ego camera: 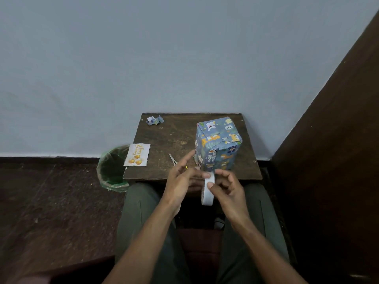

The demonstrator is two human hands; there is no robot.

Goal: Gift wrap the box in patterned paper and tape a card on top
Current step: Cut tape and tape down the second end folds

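Here, a person is sitting in front of a small dark wooden table (176,138), and both hands are working over the near edge of it. The left hand (182,181) is holding a roll of white tape (207,191); its thumb is lying on the top of the roll, the index finger is pointing up and away, and the other fingers are going behind the roll, where I cannot see them well. The right hand (227,187) is pinching the outer band of the same roll between thumb and index finger, while its other fingers are curling loosely. The roll is standing on its edge between the 2 hands, above the person's lap.

The box (217,144) is already covered in blue paper with animal pictures, and it is standing upright on the right side of the table, just behind the hands. The card (137,155), white with golden shapes, is lying flat at the left near corner of the table and is hanging partly over the edge. A pair of scissors (172,159) is lying between the card and the box, partly hidden by the left hand. A crumpled scrap of the same paper (155,120) is resting at the far left corner. A green bin (111,167) is standing on the floor beside the table, under the card.
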